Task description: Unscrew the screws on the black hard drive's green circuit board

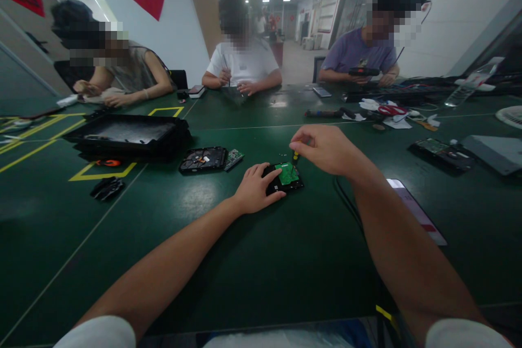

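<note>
A black hard drive lies on the green table with its green circuit board facing up. My left hand rests on the drive's left side, fingers spread, steadying it against the table. In my right hand a small yellow and black screwdriver stands nearly upright, pinched at its top. Its tip reaches down to the right part of the circuit board. Left of the drive sit another hard drive and a loose circuit board. A few tiny pieces, perhaps screws, lie just behind my work.
Stacked black trays stand at the left, with black gloves in front. A phone lies by my right forearm. Another drive, a grey box and a bottle are at the right. Three people sit across the table.
</note>
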Available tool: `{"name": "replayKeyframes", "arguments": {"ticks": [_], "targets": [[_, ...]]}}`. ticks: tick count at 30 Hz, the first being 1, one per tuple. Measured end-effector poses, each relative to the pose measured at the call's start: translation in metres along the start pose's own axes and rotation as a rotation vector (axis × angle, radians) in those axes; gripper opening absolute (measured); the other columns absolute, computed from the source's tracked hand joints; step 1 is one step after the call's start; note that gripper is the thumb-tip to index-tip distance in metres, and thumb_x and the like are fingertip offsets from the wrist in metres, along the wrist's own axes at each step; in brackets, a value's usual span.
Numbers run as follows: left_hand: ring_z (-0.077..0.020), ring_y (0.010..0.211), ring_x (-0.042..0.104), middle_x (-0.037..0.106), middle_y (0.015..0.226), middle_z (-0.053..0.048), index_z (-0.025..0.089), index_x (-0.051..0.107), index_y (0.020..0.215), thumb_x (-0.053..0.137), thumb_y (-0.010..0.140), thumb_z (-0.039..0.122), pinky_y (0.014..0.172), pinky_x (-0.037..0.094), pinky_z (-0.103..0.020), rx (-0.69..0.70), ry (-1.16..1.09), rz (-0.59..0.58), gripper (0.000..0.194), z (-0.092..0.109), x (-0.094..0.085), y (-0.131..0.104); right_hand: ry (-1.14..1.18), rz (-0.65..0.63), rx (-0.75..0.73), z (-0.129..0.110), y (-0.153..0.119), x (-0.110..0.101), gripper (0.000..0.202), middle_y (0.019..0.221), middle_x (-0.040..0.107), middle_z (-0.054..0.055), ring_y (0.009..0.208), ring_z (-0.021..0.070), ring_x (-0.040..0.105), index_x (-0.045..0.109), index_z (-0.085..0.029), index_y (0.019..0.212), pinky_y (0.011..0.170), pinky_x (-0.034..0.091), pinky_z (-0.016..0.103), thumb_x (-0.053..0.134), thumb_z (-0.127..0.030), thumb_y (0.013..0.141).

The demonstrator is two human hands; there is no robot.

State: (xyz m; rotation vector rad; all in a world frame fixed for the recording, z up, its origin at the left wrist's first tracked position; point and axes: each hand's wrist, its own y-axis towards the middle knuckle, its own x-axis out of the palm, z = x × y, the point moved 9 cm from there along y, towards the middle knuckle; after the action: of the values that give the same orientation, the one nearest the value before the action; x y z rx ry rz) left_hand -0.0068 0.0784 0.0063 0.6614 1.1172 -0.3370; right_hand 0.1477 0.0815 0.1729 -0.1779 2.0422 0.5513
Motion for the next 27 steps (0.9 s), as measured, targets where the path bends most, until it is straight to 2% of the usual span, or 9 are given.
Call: {"name": "replayKeyframes", "arguments": {"ticks": [4,12,19,24,27], "targets": [[-0.0406,0.144,0.043,0.045,0.159,-0.015,0.031,0.051,0.157,0.061,0.093,0.072,0.118,0.038,-0.062,-0.002,0.000,-0.001,0.076,0.000,0.000,0.000,0.027,0.007,0.088,0.006,-0.002,0.000,0.029,0.092,0.080,0.009,0.078,0.0224,0.071,0.075,-0.018,0.096,0.072,0.050,0.032,0.075,-0.046,0.089],[-0.0413,0.145,0.042,0.045,0.158,-0.017,0.029,0.051,0.158,0.059,0.094,0.072,0.119,0.036,-0.062,0.000,0.013,-0.009,0.077,0.000,0.001,0.000,0.018,-0.042,0.108,0.001,-0.004,0.000,0.018,0.084,0.079,0.006,0.076,0.0207,0.073,0.072,-0.018,0.104,0.077,0.051,0.031,0.067,-0.031,0.093],[-0.0412,0.144,0.042,0.044,0.159,-0.017,0.029,0.051,0.157,0.060,0.094,0.071,0.118,0.037,-0.062,0.003,0.025,-0.015,0.077,0.001,0.000,0.000,0.105,-0.050,0.063,-0.005,-0.006,0.001,0.017,0.091,0.079,0.006,0.077,0.0195,0.073,0.073,-0.020,0.099,0.074,0.052,0.029,0.064,-0.034,0.097],[-0.0410,0.144,0.042,0.044,0.159,-0.016,0.030,0.050,0.157,0.061,0.094,0.072,0.118,0.037,-0.062,0.002,0.013,-0.009,0.077,0.000,0.000,0.000,0.124,-0.063,0.024,-0.006,-0.005,0.001,0.014,0.095,0.080,0.005,0.069,0.0174,0.073,0.074,-0.020,0.100,0.072,0.053,0.029,0.064,-0.028,0.096],[-0.0405,0.144,0.042,0.044,0.159,-0.016,0.031,0.050,0.157,0.061,0.094,0.072,0.118,0.037,-0.062,0.001,0.011,-0.003,0.077,-0.001,0.000,0.000,0.119,-0.053,0.036,-0.004,-0.004,0.000,0.016,0.091,0.080,0.004,0.070,0.0175,0.074,0.075,-0.020,0.104,0.072,0.052,0.029,0.063,-0.025,0.095]]}}
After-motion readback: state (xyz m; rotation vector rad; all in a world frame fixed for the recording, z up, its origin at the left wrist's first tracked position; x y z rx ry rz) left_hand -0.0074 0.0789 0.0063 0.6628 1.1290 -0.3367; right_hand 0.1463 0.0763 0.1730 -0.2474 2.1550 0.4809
